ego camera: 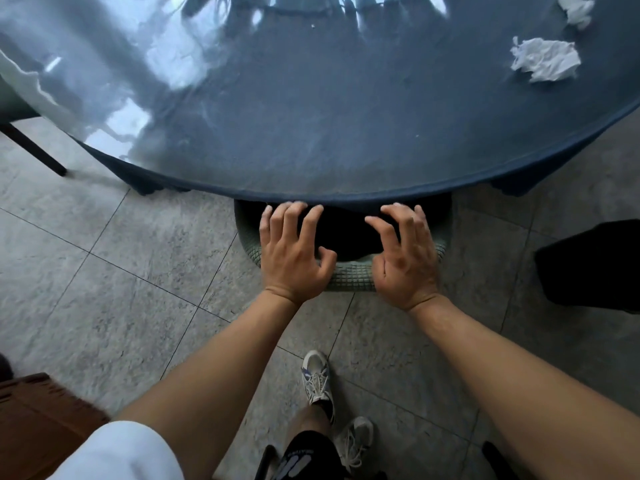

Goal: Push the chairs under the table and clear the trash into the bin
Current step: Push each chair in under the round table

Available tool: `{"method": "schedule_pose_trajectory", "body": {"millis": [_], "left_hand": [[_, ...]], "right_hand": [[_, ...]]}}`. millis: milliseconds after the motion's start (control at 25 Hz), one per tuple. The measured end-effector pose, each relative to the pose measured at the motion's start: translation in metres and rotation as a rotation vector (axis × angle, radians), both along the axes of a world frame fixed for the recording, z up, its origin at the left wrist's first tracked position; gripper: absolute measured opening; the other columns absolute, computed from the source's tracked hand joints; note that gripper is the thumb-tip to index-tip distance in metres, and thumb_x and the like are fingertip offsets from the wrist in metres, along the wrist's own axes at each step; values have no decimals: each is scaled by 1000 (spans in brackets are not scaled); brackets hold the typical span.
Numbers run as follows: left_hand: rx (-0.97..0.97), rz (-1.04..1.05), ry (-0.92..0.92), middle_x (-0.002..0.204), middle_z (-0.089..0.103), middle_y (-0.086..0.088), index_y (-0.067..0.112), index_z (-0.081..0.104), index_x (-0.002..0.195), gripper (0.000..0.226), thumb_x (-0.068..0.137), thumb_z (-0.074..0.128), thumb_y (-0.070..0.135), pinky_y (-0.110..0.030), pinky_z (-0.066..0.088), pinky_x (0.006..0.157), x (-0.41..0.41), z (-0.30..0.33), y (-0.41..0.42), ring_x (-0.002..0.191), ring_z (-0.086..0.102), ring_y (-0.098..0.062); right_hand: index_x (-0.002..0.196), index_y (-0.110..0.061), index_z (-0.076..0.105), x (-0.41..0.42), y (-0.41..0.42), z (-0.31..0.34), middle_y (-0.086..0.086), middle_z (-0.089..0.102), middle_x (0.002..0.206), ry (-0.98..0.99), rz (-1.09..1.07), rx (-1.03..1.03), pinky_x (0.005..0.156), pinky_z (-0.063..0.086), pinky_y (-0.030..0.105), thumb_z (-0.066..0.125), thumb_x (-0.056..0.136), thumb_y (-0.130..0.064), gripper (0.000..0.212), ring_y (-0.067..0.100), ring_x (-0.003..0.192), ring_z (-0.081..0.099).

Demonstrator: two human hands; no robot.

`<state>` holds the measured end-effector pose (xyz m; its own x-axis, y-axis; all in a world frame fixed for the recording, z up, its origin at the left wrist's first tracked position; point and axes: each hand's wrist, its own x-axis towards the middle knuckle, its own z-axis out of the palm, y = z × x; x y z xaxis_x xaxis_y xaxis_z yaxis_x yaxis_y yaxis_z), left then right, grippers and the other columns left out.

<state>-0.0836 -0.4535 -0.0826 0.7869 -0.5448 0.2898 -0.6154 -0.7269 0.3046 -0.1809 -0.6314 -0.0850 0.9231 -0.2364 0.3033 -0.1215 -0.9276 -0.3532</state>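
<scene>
Chair, a green one with a waffle-textured backrest, sits tucked against the near edge of the round table, its seat hidden in shadow beneath the tabletop and the dark blue cloth hanging from the rim. Both palms rest on the top of the backrest: the left hand and the right hand lie side by side, fingers spread and loose, gripping nothing, their tips close to the table's edge. On the glossy tabletop, near its far right edge, lie two crumpled white tissues, one nearer and another beyond it. Below, a white sneaker stands on the grey floor tiles.
</scene>
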Motion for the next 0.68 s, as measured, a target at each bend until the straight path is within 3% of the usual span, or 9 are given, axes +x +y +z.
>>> {"method": "schedule_pose_trajectory", "body": {"millis": [120, 240, 680], "left_hand": [[-9, -17, -58, 153, 45, -14, 13, 51, 147, 75, 74, 58, 27, -63, 18, 120, 27, -2, -11, 149, 31, -38], [1, -8, -52, 160, 38, -12, 14, 46, 150, 74, 78, 55, 27, -63, 14, 121, 46, -7, -20, 153, 22, -36], [-3, 41, -2, 152, 47, -15, 9, 49, 147, 70, 80, 48, 31, -59, 15, 123, 90, -12, -37, 148, 33, -36]], "right_hand": [[139, -8, 57, 27, -9, -3, 17, 49, 149, -31, -24, -27, 121, 23, 60, 53, 76, -16, 64, 38, 145, 38], [143, -11, 54, 48, -18, -7, 16, 43, 155, -25, -49, -31, 121, 20, 60, 53, 77, -24, 67, 37, 148, 33], [142, -12, 55, 91, -36, -14, 15, 48, 151, -3, -96, -36, 123, 19, 58, 49, 79, -31, 66, 37, 145, 38]]}}
